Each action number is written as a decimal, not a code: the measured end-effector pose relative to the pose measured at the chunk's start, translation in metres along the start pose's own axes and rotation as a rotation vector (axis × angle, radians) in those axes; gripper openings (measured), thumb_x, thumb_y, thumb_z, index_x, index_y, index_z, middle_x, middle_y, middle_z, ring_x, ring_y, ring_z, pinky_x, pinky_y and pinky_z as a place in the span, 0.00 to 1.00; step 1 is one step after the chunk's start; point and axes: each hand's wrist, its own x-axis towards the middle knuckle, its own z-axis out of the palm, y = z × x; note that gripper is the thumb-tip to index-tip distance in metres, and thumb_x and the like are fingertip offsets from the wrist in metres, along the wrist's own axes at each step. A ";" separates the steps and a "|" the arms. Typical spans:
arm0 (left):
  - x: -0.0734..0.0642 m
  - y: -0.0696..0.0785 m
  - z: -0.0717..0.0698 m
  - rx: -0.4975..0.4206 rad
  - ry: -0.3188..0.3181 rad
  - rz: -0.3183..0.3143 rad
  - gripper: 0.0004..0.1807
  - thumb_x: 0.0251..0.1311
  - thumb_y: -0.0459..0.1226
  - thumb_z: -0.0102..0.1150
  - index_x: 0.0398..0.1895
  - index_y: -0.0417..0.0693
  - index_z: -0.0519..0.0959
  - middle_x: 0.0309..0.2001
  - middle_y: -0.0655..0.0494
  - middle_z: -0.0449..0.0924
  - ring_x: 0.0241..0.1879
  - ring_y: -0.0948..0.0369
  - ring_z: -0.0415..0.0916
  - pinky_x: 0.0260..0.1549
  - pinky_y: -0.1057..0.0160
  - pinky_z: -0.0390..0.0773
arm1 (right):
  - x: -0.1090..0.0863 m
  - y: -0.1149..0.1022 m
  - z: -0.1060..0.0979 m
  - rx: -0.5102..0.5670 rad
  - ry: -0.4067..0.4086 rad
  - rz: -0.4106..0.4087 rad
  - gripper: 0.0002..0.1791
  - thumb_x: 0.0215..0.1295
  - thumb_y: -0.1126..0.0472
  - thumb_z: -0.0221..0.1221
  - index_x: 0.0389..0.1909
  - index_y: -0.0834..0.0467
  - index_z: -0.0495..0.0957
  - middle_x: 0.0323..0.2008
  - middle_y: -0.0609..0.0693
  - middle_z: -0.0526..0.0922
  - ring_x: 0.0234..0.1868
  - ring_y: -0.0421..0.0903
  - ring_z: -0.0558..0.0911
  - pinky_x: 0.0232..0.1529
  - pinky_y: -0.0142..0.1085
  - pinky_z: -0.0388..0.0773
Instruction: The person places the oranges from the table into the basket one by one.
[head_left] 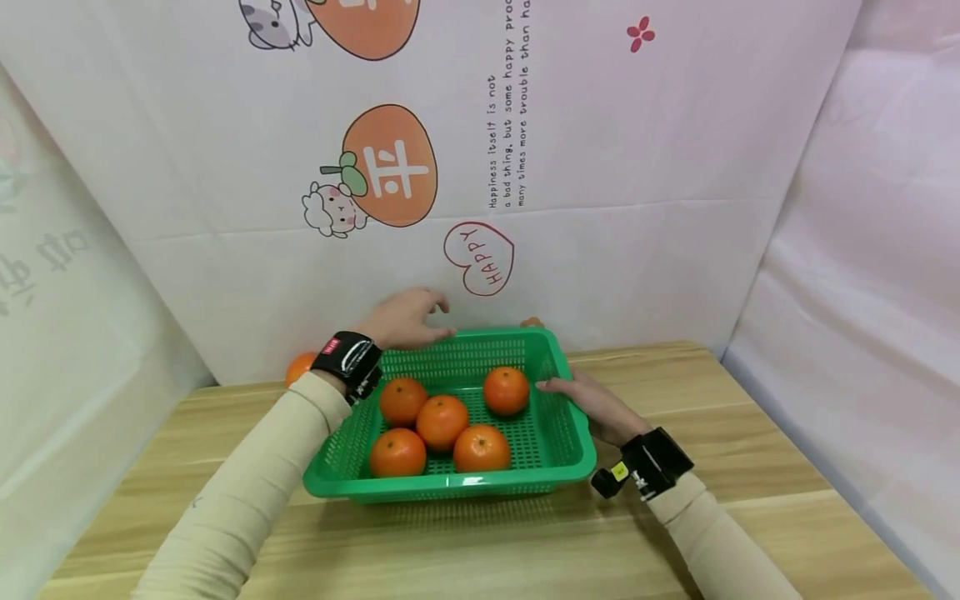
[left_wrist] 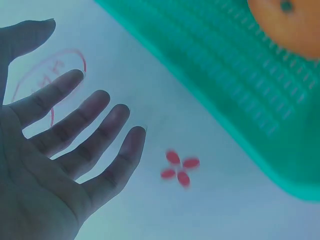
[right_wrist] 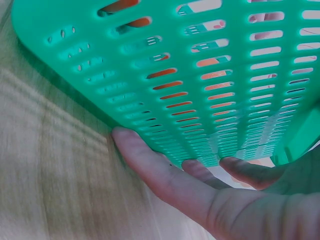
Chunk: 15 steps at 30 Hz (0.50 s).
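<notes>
A green plastic basket (head_left: 480, 483) with slotted walls holds several oranges (head_left: 442, 423). My right hand (head_left: 600, 408) grips its right side, with the thumb over the rim on the inside. In the right wrist view, the fingers (right_wrist: 165, 180) lie against the outer slotted wall, low and close to the table. My left hand (head_left: 408, 318) is over the back left rim, holding nothing. Its fingers (left_wrist: 75, 125) are spread and loosely bent in the left wrist view, apart from the basket (left_wrist: 200, 100). Another orange (head_left: 300, 367) shows outside the basket, partly hidden by the left wrist.
The basket is on a wood-grain table (head_left: 480, 550). Behind it hangs a white printed cloth (head_left: 600, 250) with orange fruit drawings, lettering and a red heart. White cloth sides (head_left: 862, 292) flank the table.
</notes>
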 end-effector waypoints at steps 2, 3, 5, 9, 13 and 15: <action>-0.003 -0.008 -0.005 0.001 0.019 -0.008 0.27 0.70 0.50 0.62 0.62 0.40 0.80 0.63 0.40 0.81 0.63 0.45 0.78 0.63 0.45 0.80 | -0.001 0.000 -0.001 0.002 -0.004 -0.005 0.44 0.78 0.49 0.53 0.84 0.61 0.44 0.71 0.73 0.71 0.63 0.66 0.83 0.56 0.57 0.87; -0.005 -0.012 -0.008 0.004 0.029 -0.006 0.27 0.70 0.49 0.62 0.62 0.39 0.80 0.63 0.39 0.81 0.63 0.44 0.78 0.63 0.45 0.80 | -0.002 0.000 -0.001 0.004 -0.006 -0.006 0.44 0.79 0.49 0.53 0.84 0.61 0.44 0.71 0.73 0.71 0.63 0.66 0.83 0.56 0.57 0.87; -0.010 -0.021 -0.012 0.002 0.048 -0.010 0.26 0.70 0.48 0.62 0.61 0.37 0.80 0.61 0.38 0.82 0.61 0.43 0.79 0.61 0.44 0.81 | -0.002 0.001 0.000 0.004 -0.011 -0.009 0.44 0.79 0.49 0.52 0.84 0.61 0.44 0.71 0.73 0.71 0.63 0.66 0.83 0.56 0.57 0.87; -0.021 -0.036 -0.016 -0.006 0.093 -0.020 0.24 0.71 0.46 0.61 0.58 0.35 0.80 0.56 0.37 0.84 0.56 0.44 0.81 0.57 0.44 0.82 | -0.001 0.000 0.000 -0.002 -0.010 -0.004 0.42 0.79 0.49 0.52 0.84 0.62 0.46 0.71 0.73 0.72 0.63 0.66 0.83 0.56 0.56 0.87; -0.031 -0.049 -0.018 -0.013 0.123 -0.051 0.23 0.72 0.47 0.60 0.56 0.36 0.82 0.55 0.38 0.85 0.56 0.43 0.81 0.57 0.44 0.82 | 0.000 0.000 0.001 -0.008 0.007 0.005 0.41 0.79 0.49 0.52 0.83 0.60 0.48 0.70 0.72 0.73 0.64 0.66 0.83 0.55 0.55 0.88; -0.037 -0.056 -0.019 -0.016 0.127 -0.072 0.23 0.72 0.47 0.60 0.57 0.37 0.82 0.56 0.38 0.85 0.57 0.43 0.80 0.57 0.44 0.81 | 0.000 0.001 0.001 -0.011 0.008 0.003 0.42 0.79 0.49 0.52 0.84 0.60 0.48 0.70 0.71 0.73 0.64 0.66 0.82 0.55 0.55 0.88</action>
